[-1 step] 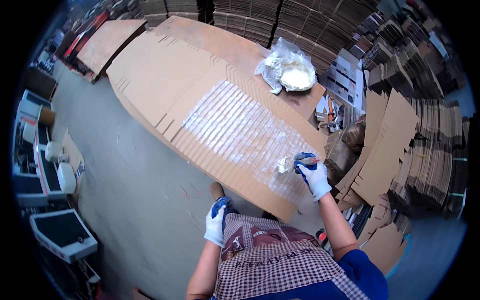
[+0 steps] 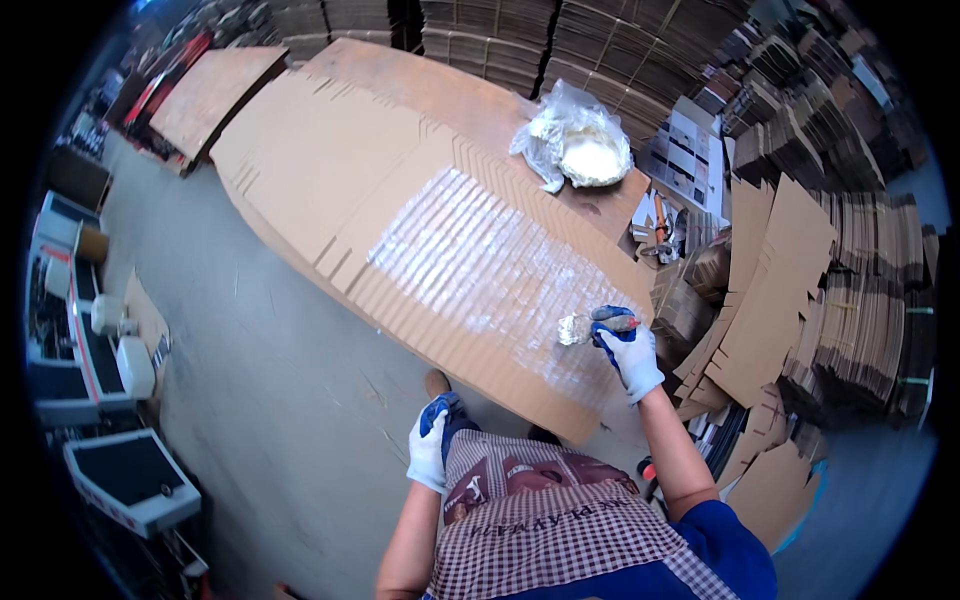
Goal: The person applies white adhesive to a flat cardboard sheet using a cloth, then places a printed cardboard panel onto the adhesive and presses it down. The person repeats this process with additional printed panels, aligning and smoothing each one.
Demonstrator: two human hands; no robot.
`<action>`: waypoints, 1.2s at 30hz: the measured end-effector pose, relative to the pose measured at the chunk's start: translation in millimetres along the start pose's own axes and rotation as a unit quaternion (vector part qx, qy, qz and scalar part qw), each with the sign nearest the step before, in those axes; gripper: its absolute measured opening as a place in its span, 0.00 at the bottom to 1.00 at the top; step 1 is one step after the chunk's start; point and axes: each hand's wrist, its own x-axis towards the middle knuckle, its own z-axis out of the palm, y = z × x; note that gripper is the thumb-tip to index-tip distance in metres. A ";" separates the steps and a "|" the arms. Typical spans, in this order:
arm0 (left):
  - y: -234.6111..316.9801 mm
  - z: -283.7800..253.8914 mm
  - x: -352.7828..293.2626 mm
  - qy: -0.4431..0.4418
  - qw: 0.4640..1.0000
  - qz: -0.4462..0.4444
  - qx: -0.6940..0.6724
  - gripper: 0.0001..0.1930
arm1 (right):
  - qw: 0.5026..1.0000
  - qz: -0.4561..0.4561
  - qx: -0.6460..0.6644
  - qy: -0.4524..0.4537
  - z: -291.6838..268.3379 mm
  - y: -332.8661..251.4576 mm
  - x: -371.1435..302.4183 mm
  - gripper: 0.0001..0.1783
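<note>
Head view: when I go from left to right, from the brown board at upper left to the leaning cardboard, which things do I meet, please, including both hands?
Brown board → left hand → tool head → right hand → leaning cardboard.

Container (image 2: pixel 598 183) sits on table (image 2: pixel 390 72) behind cardboard (image 2: pixel 320 135)

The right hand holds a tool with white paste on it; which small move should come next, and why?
Probably the right hand should sweep the brush-like tool toward the near right end of the cardboard: the tool carries white paste, and the white coating looks patchier there, with brown showing through.
</note>
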 end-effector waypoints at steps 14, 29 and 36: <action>-40.3 -273.4 89.4 0.138 0.934 -0.328 0.024 0.22 | 0.840 0.015 0.505 0.199 33.6 -6.3 128.6 0.12; -36.7 -347.5 -9.3 0.249 0.917 -0.309 0.042 0.24 | 0.687 0.151 0.672 0.231 48.5 118.2 343.3 0.14; -10.3 -296.7 62.6 0.177 0.927 -0.305 0.124 0.20 | 0.800 0.261 0.533 0.088 -18.1 137.9 340.6 0.31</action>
